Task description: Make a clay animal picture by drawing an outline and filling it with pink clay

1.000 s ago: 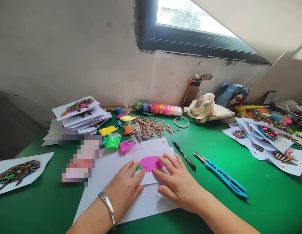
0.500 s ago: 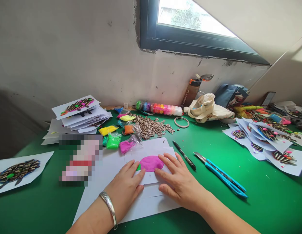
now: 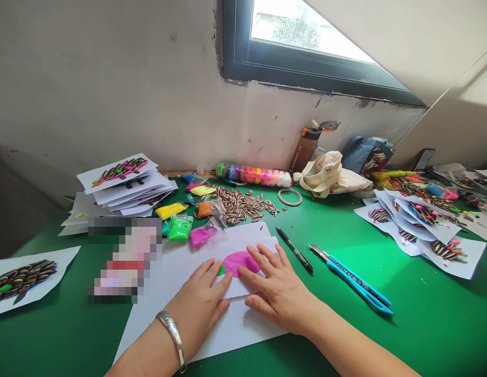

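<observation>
A flat oval of magenta modelling clay (image 3: 239, 263) lies on a small white sheet, which rests on a larger white paper (image 3: 149, 314). At its left end sits a bit of green clay (image 3: 221, 270), partly under my fingers. My left hand (image 3: 204, 293), with a silver bangle at the wrist, lies open with its fingertips at the left edge of the clay. My right hand (image 3: 277, 290) is spread open, its fingers resting over the right part of the magenta oval and hiding that end. Neither hand grasps anything.
Bags of coloured clay (image 3: 180, 227) and a heap of sunflower seeds (image 3: 243, 204) lie behind the paper. To the right are a black pen (image 3: 294, 250) and a blue utility knife (image 3: 353, 283). Seed pictures are stacked left (image 3: 125, 186) and right (image 3: 420, 225).
My right hand has shifted left across the magenta clay, covering more of its right end. My left hand stays at the left edge. The whole view has drifted slightly.
</observation>
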{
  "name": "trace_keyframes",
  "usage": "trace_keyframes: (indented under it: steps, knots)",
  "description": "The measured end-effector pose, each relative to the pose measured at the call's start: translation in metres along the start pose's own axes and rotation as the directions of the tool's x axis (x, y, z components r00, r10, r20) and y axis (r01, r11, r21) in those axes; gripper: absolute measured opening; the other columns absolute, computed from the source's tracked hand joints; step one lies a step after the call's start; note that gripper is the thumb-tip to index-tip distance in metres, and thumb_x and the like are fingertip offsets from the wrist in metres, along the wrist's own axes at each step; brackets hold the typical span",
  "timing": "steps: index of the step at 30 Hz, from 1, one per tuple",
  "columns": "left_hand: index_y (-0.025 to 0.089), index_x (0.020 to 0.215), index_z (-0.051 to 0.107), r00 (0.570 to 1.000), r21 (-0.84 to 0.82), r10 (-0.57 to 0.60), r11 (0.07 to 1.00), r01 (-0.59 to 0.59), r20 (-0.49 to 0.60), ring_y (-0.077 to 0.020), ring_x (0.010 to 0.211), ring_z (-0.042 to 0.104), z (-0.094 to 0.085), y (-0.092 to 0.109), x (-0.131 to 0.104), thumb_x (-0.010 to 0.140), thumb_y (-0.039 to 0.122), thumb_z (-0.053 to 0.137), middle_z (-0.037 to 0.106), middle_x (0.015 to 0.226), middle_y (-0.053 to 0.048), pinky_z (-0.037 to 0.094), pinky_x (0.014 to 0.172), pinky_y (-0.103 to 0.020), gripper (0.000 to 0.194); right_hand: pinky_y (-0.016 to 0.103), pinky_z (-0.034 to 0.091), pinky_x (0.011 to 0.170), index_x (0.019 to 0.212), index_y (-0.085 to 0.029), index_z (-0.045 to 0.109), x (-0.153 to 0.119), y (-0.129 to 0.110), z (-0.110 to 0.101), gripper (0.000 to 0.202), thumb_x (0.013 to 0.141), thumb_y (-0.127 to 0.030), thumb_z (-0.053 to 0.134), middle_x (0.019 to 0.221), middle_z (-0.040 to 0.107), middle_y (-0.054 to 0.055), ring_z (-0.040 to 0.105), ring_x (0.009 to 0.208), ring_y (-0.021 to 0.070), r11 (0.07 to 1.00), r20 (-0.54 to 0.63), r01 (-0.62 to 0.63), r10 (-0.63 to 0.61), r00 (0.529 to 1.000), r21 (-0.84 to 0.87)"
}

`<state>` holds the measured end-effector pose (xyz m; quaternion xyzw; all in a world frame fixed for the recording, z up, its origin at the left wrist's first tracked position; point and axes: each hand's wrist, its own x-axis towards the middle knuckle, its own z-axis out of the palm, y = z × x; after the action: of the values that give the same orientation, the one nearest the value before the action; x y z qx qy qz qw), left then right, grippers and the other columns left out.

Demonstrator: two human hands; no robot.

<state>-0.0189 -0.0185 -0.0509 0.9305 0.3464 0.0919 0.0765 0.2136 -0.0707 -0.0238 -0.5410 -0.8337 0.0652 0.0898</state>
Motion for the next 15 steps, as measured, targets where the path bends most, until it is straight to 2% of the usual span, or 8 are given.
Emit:
trace_keyframes:
  steps: [6,10,13,15]
  knots:
    - [0.024,0.126,0.054,1.000,-0.015,-0.007,1.000,0.008,0.012,-0.0336,0.130,0.037,-0.002,0.000,0.001,0.084,0.024,0.055,0.049,0.136,-0.012,0.040,0.102,-0.052,0.042,0.069,0.011,0.104,0.142,-0.042,0.029,0.003,-0.002,0.004,0.055,0.090,-0.060,0.034,0.154,0.017,0.008,0.018,0.138,0.0365,1.000,-0.019,-0.013,0.013,1.000,-0.004]
    - [0.022,0.127,0.054,0.994,-0.012,-0.024,1.000,0.026,0.110,-0.0348,0.130,0.037,-0.015,0.006,0.006,0.086,0.023,0.053,0.048,0.137,-0.014,0.040,0.102,-0.053,0.041,0.068,0.012,0.105,0.142,-0.043,0.029,0.005,-0.002,0.006,0.055,0.090,-0.062,0.033,0.154,0.018,0.006,0.018,0.139,0.0360,1.000,0.007,-0.031,0.031,0.999,0.000]
    - [0.018,0.127,0.055,0.986,-0.007,-0.024,1.000,0.025,0.164,-0.0362,0.130,0.038,-0.024,0.009,0.009,0.086,0.022,0.053,0.049,0.136,-0.017,0.040,0.102,-0.054,0.041,0.067,0.011,0.105,0.145,-0.039,0.023,0.009,-0.003,0.007,0.062,0.089,-0.064,0.034,0.155,0.013,0.008,0.016,0.139,0.0364,0.999,-0.009,-0.051,0.051,0.999,-0.014]
    - [0.018,0.125,0.056,0.989,-0.010,-0.018,1.000,0.020,0.148,-0.0364,0.129,0.039,-0.025,0.010,0.008,0.085,0.021,0.054,0.050,0.135,-0.017,0.041,0.101,-0.054,0.040,0.067,0.009,0.106,0.146,-0.037,0.021,0.012,-0.004,0.009,0.065,0.088,-0.064,0.035,0.155,0.013,0.008,0.014,0.140,0.0365,0.997,-0.007,-0.081,0.081,0.997,-0.011]
